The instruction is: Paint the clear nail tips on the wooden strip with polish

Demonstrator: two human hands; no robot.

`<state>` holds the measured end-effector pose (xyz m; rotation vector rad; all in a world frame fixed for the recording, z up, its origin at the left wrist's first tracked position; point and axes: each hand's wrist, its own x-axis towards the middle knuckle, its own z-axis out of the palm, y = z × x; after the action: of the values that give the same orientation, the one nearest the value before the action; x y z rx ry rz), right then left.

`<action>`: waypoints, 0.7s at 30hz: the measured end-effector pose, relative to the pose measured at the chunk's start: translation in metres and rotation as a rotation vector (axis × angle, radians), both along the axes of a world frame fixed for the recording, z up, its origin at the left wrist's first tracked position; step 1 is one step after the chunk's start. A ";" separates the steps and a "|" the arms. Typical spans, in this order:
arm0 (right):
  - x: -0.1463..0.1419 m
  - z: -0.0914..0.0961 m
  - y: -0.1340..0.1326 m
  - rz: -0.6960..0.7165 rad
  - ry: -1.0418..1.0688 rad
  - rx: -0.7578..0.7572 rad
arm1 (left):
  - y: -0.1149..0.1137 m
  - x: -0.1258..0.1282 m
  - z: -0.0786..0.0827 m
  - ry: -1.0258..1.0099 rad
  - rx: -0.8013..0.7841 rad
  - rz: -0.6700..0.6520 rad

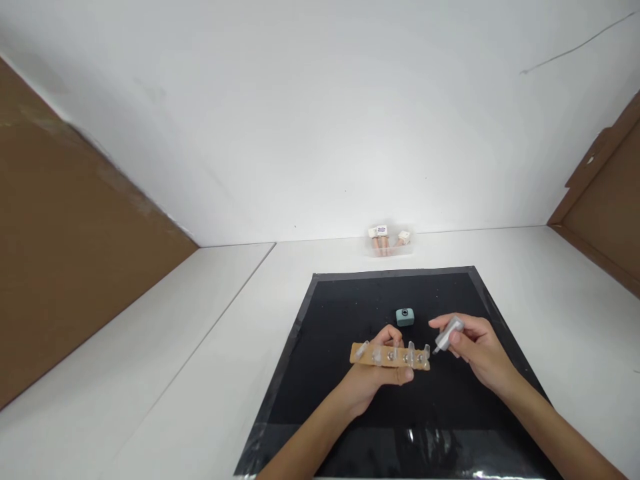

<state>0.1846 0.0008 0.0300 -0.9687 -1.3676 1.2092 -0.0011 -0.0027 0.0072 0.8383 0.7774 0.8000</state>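
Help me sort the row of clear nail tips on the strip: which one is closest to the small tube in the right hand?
The tip at the strip's right end. The tube in the right hand points at it; the other tips sit farther left, over the left hand.

Two hands over bench: left hand (373, 377), right hand (477, 350). One tan strip (389, 357), five clear pieces standing along it. One small grey tube (449, 333). One teal block (405, 317). One black mat (350, 313). One clear tray (390, 245) by wall, about three tagged items inside.
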 end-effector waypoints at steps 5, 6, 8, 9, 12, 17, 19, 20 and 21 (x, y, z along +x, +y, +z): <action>0.000 -0.003 0.000 0.059 -0.200 0.044 | 0.000 0.000 0.005 0.001 -0.007 0.018; 0.001 -0.003 0.001 0.042 -0.218 0.042 | 0.000 0.000 0.005 0.000 -0.010 0.021; 0.001 -0.004 0.001 -0.002 -0.229 0.035 | 0.000 -0.001 0.005 -0.009 -0.018 0.021; 0.001 -0.004 0.002 -0.025 -0.228 0.030 | 0.000 -0.001 0.005 -0.017 -0.022 0.021; 0.001 -0.003 0.003 -0.091 -0.208 0.020 | 0.000 -0.002 0.004 -0.035 -0.025 0.020; -0.001 0.000 0.003 -0.149 -0.145 0.008 | 0.000 -0.002 0.005 -0.042 -0.011 0.017; -0.001 0.000 0.002 -0.155 -0.104 0.003 | 0.000 -0.002 0.005 -0.041 -0.010 0.016; -0.001 -0.001 0.002 -0.151 -0.076 0.003 | 0.000 -0.002 0.005 -0.040 -0.010 0.017; 0.000 -0.001 0.002 -0.139 -0.044 0.002 | 0.000 -0.002 0.005 -0.040 -0.010 0.018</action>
<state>0.1845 0.0023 0.0290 -1.0769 -1.3124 1.0879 -0.0026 -0.0031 0.0126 0.8049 0.7539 0.8256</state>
